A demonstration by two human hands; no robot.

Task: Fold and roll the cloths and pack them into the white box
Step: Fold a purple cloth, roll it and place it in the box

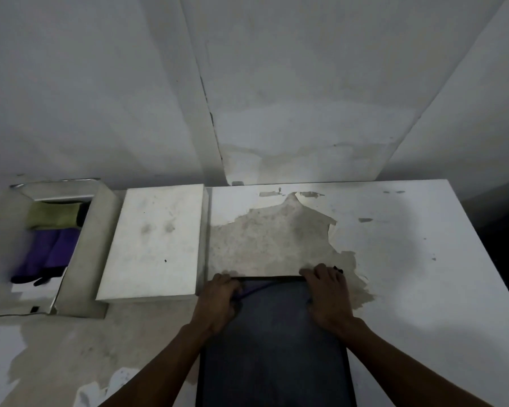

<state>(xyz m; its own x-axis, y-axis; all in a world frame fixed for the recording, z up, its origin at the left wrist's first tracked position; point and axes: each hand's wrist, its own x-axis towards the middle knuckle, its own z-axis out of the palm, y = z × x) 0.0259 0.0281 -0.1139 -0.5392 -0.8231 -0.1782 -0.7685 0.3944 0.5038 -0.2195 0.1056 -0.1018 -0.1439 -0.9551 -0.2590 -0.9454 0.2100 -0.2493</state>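
A dark grey cloth (274, 348) with black edging lies folded into a long strip on the worn white table (409, 259), running from the near edge toward the middle. My left hand (218, 301) grips its far left corner, where a purple stitch line shows. My right hand (326, 292) presses on its far right corner. The white box (97, 230) stands open at the far left and holds a rolled green cloth (53, 215) and rolled purple cloths (50, 251) with black trim.
The box's white lid (156, 242) lies flat between the box and the grey cloth. A stained white wall (276, 98) rises directly behind the table. The table's right edge drops off into dark at the far right.
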